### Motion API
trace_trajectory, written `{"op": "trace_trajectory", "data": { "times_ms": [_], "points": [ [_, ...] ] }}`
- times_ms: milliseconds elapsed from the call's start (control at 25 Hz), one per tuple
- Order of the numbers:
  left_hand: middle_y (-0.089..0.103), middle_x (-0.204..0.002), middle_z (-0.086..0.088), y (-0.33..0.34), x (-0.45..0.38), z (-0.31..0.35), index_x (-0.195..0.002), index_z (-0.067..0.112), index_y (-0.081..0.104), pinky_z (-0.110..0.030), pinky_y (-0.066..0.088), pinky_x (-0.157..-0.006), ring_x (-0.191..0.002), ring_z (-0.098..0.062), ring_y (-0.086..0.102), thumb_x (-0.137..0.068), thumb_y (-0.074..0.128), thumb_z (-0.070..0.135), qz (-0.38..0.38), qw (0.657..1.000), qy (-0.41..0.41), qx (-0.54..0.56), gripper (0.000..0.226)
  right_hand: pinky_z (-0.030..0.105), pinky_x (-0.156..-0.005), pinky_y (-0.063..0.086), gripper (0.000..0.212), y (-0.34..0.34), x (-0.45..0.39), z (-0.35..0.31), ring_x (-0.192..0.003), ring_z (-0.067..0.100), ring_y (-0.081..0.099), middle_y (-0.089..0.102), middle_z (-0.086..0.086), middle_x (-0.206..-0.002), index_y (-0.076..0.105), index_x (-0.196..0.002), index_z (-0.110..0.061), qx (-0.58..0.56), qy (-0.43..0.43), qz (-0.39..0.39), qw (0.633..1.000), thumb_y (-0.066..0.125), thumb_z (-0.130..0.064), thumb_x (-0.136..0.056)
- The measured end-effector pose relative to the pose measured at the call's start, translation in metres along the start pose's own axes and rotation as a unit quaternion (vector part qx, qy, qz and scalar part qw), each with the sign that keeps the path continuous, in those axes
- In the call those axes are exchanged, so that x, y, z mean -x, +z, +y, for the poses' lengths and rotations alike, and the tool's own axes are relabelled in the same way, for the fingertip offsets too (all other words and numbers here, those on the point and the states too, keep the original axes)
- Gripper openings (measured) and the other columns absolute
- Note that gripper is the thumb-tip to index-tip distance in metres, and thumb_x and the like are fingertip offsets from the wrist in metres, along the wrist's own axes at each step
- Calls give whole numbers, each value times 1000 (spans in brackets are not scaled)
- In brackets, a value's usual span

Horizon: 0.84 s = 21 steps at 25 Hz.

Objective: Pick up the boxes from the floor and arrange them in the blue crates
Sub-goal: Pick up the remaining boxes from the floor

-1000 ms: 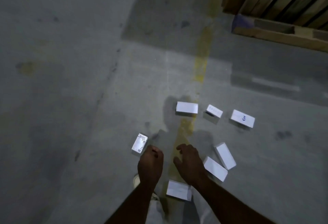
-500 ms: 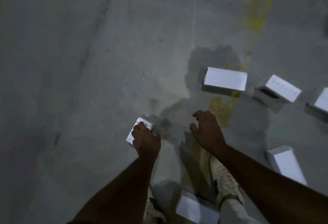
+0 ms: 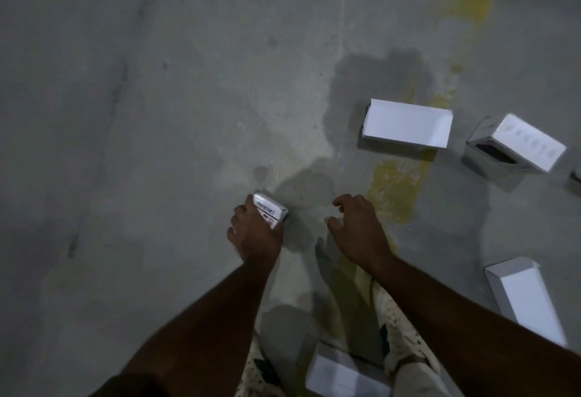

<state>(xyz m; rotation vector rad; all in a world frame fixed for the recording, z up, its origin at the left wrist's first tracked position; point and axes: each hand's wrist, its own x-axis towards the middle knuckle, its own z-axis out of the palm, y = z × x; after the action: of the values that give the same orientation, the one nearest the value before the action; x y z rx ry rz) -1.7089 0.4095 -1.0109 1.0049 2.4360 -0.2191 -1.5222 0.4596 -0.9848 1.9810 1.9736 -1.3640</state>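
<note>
My left hand (image 3: 254, 233) grips a small white box with a printed label (image 3: 269, 208), tilted up off the grey floor. My right hand (image 3: 356, 226) hovers just to its right, fingers loosely curled, holding nothing. More white boxes lie on the floor: a flat one (image 3: 407, 127) ahead on the right, one with an open dark end (image 3: 515, 146) beyond it, one at the right edge (image 3: 528, 299), and one between my feet (image 3: 342, 376). No blue crate is in view.
A worn yellow painted line (image 3: 399, 189) runs across the concrete floor (image 3: 157, 145) under the boxes. My light speckled shoes (image 3: 399, 333) stand at the bottom. A sliver of another box (image 3: 576, 178) shows at the right edge.
I have bent lower and the view has closed in on the floor. My left hand reached the labelled box, closed round it and has tipped it up. My right hand stayed beside it.
</note>
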Motion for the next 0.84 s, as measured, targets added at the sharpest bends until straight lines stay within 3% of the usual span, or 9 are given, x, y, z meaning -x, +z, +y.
{"op": "trace_trajectory", "data": {
  "times_ms": [160,280,400,560,720,840],
  "points": [
    [50,-133,-11,-8,9,53,-151,20,32,-48,43,-100,-125,-31,49,-71,83,50,-36,992,50,114,99,37,-95,39,41,-32,-8,12,-118,31,45,53,14,-119,56,-126,-11,16,30,48,998,63,-23,-88],
    [52,-136,-10,-2,12,89,-152,18,35,-44,43,-104,-128,-28,49,-70,83,56,-70,974,114,184,102,42,-97,40,51,-77,-19,42,-119,38,43,50,20,-122,54,-126,-4,42,96,180,978,68,-18,-80],
    [57,-134,-4,7,18,126,-143,20,43,-43,49,-103,-122,-22,56,-66,81,63,-123,949,114,265,95,46,-100,38,56,-126,-33,87,-115,42,46,50,26,-120,52,-121,1,107,119,277,947,70,-17,-71],
    [62,-117,5,16,40,164,-124,23,47,-39,57,-89,-101,-14,64,-69,84,55,-169,925,103,323,74,45,-98,40,61,-170,-47,128,-114,39,46,51,21,-121,54,-123,-3,147,105,304,936,73,-16,-66],
    [62,-123,4,27,63,204,-130,20,43,-40,58,-92,-107,-15,66,-76,82,50,-241,898,104,353,73,45,-99,41,69,-180,-54,150,-122,39,46,50,21,-131,52,-130,-3,149,75,328,930,74,-11,-65],
    [66,-123,5,37,70,237,-124,22,48,-40,59,-93,-105,-13,69,-77,80,53,-265,888,127,353,65,48,-105,40,77,-186,-63,176,-126,43,48,53,26,-133,47,-138,3,162,78,308,934,74,-9,-67]
  ]
}}
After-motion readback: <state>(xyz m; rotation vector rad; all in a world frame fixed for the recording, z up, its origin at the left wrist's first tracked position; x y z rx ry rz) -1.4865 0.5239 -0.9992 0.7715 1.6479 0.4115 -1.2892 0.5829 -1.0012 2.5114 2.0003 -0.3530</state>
